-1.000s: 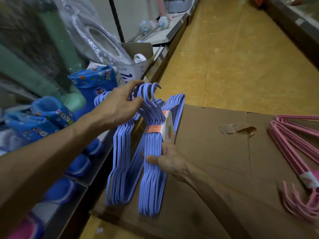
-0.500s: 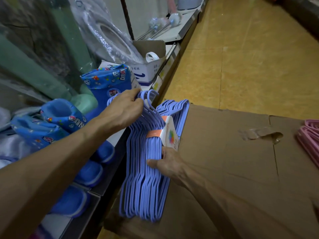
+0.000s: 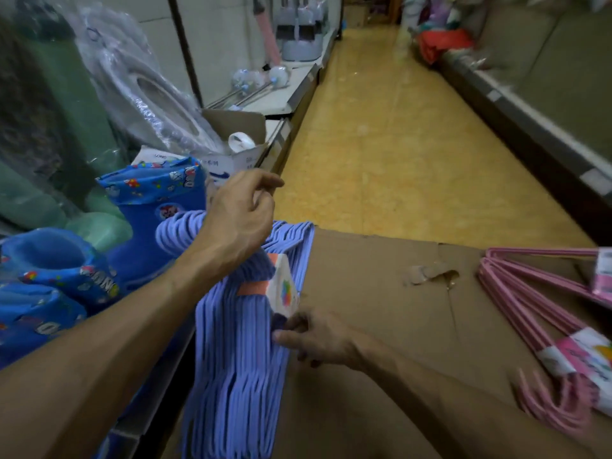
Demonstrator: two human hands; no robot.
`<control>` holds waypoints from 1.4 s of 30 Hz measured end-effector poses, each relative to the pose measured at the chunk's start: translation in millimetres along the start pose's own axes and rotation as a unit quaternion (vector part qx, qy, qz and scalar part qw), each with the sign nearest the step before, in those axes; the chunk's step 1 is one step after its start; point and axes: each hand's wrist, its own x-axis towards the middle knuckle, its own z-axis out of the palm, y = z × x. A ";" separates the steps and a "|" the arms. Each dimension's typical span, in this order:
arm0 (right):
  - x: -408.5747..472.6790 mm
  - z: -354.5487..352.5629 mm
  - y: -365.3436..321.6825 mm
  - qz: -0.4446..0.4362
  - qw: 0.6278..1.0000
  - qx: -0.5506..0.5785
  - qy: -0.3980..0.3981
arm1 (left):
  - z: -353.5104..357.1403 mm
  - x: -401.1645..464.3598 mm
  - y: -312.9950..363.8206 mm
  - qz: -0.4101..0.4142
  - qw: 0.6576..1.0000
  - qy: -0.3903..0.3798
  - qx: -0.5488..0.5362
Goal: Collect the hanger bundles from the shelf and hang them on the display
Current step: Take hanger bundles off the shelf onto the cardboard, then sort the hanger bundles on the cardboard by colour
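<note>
Two bundles of purple hangers (image 3: 231, 359) stand upright together between the left shelf's edge and a flat cardboard sheet (image 3: 381, 309). An orange band and a white label (image 3: 284, 289) wrap the right one. My left hand (image 3: 241, 213) is curled over the tops, hiding most of the hooks; a few hook loops (image 3: 178, 226) show to its left. My right hand (image 3: 314, 336) grips the right side of the bundles just below the label, thumb pressed on the wires. Bundles of pink hangers (image 3: 530, 303) with white-pink labels lie on the cardboard at the right.
Blue printed children's boots (image 3: 149, 207) fill the left shelf beside the hangers, with a plastic-wrapped grey seat (image 3: 149, 94) and an open carton (image 3: 238, 154) behind. A yellow-floored aisle (image 3: 381, 144) runs ahead between low shelves. A dark shelf base (image 3: 530, 137) lines the right.
The two purple bundles have closed together into one stack. My left hand has slid over the hooks, which stuck out above its fingers before. The view has tilted up the aisle.
</note>
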 end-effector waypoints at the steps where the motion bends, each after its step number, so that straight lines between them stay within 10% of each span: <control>1: -10.5 -7.7 2.5 0.007 1.000 -0.008 0.012 | 5.4 3.5 1.3 0.016 1.000 0.009 -0.005; 17: -199.8 -209.1 44.6 0.059 0.965 -0.196 0.163 | 59.8 -3.9 162.5 0.019 0.973 -0.163 -0.163; 28: -266.6 -277.6 117.2 0.037 0.941 0.155 0.299 | 134.7 -26.1 268.3 0.049 0.949 -0.275 -0.146; 42: -286.6 -430.8 194.3 -0.098 0.609 0.680 0.396 | 245.5 -42.8 345.1 0.038 0.937 -0.246 -0.246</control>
